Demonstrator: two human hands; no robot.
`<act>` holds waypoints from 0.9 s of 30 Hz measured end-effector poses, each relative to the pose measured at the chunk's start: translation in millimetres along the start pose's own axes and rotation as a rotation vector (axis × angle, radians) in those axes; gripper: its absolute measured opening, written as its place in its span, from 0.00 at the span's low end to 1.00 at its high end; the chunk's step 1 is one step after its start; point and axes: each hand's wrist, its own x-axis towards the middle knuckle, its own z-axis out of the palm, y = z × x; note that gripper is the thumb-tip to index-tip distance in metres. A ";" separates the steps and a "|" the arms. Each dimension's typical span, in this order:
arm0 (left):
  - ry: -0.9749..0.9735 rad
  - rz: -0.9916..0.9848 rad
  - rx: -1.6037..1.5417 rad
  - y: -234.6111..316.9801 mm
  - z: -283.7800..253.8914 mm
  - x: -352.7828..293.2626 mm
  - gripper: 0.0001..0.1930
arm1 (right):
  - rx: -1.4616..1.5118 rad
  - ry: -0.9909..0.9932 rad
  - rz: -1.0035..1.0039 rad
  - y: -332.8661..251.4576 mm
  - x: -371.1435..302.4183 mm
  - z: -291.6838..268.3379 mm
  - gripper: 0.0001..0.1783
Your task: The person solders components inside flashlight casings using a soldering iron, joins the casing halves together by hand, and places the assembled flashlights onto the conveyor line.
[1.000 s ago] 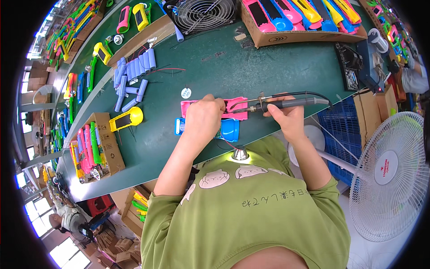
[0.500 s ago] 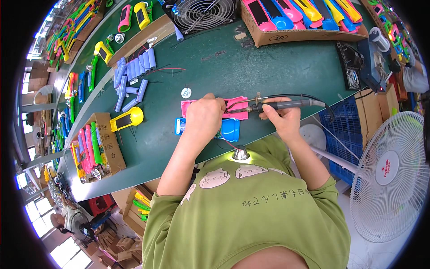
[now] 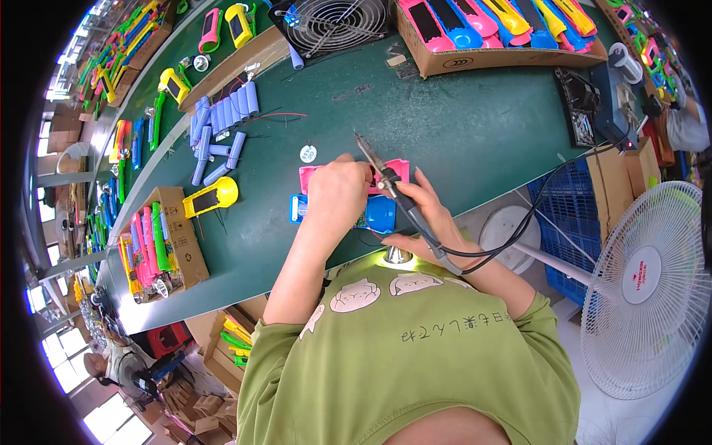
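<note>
Head view:
1. Centre of the frame: one left hand (image 3: pixel 337 194), fingers curled over one pink shell (image 3: pixel 398 170); its fingertips are hidden, so I cannot tell what they pinch.
2. Right of centre: one right hand (image 3: pixel 437 219), thumb and forefinger spread apart, holding one soldering iron (image 3: pixel 412 211), tip pointing upper left.
3. Just below the pink shell: one blue shell (image 3: pixel 381 215).
4. Left of centre: one yellow shell (image 3: pixel 208 199).

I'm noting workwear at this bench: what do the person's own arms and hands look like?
The left hand and right hand are bare, without gloves. The forearms are uncovered too, with no watch visible. Above them are loose, short green sleeves.
</note>
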 end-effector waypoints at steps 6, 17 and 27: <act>0.006 -0.027 -0.015 0.1 -0.8 -1.3 0.04 | -0.032 -0.017 0.039 6.7 -2.4 5.7 0.42; -0.146 -0.008 -0.156 -11.6 -22.0 -7.3 0.12 | 0.025 0.012 0.011 10.4 -2.4 3.7 0.39; -0.057 0.176 -0.051 -58.6 -33.8 -41.6 0.46 | -0.016 0.144 -0.224 15.0 10.3 -28.9 0.30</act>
